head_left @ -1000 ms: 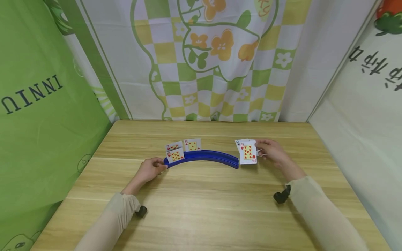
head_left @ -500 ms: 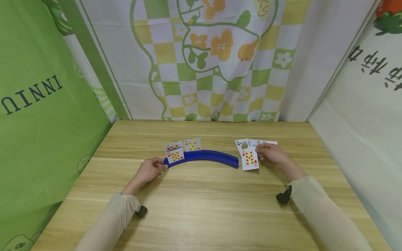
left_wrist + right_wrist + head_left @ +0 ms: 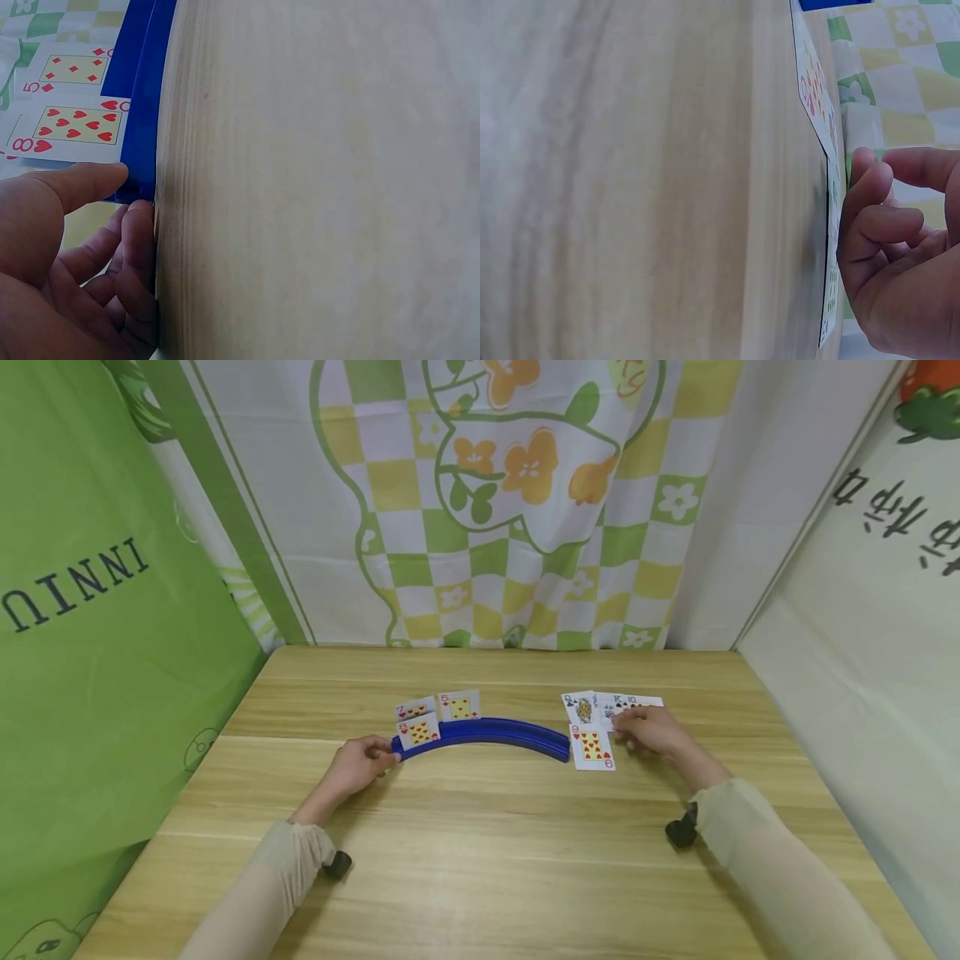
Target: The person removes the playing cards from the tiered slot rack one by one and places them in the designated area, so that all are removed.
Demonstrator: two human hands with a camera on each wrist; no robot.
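Note:
My left hand (image 3: pixel 362 766) grips the left end of a curved blue card holder (image 3: pixel 498 730), with the thumb pressed on its top in the left wrist view. In the holder's left part stand an eight of hearts (image 3: pixel 418 733), a seven (image 3: pixel 411 709) behind it, and a five of diamonds (image 3: pixel 460 705). My right hand (image 3: pixel 651 729) is over a spread of cards at the right, fingers loosely curled, holding nothing. A nine of hearts (image 3: pixel 592 749) lies on the table beside the holder's right end. Behind it are a queen (image 3: pixel 581 708), a king (image 3: pixel 611 701) and a ten (image 3: pixel 647 701), partly covered.
The wooden table (image 3: pixel 480 860) extends in front of the holder. A patterned curtain (image 3: pixel 525 568) hangs along its back edge. Green cloth (image 3: pixel 112 568) lines the left side, pale cloth (image 3: pixel 862 627) the right.
My right hand has brought the nine of hearts toward me, uncovering the queen, king and ten, then let it go on the table. The left hand has stayed at the holder's end.

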